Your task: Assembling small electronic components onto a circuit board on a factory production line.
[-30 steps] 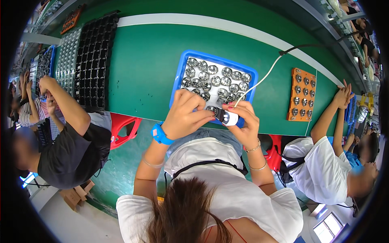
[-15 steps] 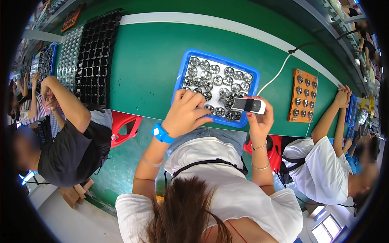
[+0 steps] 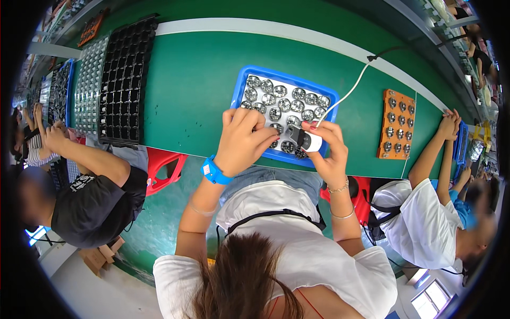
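Round silver parts with dark centres [image 3: 284,105] lie in rows on a white sheet inside a blue tray [image 3: 313,81]. Over the tray's near left part, my left hand [image 3: 240,139] is closed, thumb and fingertips brought together beside one of these parts; whether it grips that part I cannot tell. My right hand [image 3: 332,155] holds a small white-and-black corded handheld device [image 3: 313,142] between thumb and fingers. Its dark end tips down over parts near the tray's front edge. A white cable [image 3: 348,90] runs from it. My hands hide some of the parts.
Right of the tray lies an orange board [image 3: 390,143] with round parts in rows. On the left are a black gridded tray [image 3: 125,80] and a pale one [image 3: 87,90]. Co-workers sit on both sides, one in black [image 3: 101,202], one in white [image 3: 419,223]. Red stools stand below.
My right hand has moved left and turned the device, its dark end now lower over the tray. The cable has shifted left. My left hand has shifted slightly left, its fingers curled more.
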Tool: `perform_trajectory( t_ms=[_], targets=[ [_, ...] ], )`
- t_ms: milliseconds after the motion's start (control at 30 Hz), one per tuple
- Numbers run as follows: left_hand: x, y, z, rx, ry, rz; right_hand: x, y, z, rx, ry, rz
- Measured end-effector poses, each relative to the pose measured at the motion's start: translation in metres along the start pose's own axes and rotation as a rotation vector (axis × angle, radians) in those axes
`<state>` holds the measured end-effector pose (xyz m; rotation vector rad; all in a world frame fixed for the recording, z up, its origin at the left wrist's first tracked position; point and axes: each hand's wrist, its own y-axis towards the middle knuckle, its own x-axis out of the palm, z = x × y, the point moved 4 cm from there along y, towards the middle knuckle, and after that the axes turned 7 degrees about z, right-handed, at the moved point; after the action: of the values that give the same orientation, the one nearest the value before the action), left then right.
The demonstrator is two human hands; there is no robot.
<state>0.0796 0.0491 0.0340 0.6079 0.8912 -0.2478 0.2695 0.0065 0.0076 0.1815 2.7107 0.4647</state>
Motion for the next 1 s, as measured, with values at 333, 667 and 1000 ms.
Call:
perform_trajectory(
  t_ms=[333, 667, 1000],
  targets=[
    [-0.009, 0.006, 0.013, 0.065, -0.063, 0.038, 0.007, 0.002, -0.006, 0.005, 0.026, 0.002],
    [0.005, 0.002, -0.012, 0.065, -0.052, -0.133, -0.009, -0.009, 0.013, 0.188, 0.332, 0.226],
    [0.007, 0.027, -0.029, 0.150, -0.015, -0.114, 0.003, 0.008, 0.006, 0.080, 0.061, 0.046]
  ],
)
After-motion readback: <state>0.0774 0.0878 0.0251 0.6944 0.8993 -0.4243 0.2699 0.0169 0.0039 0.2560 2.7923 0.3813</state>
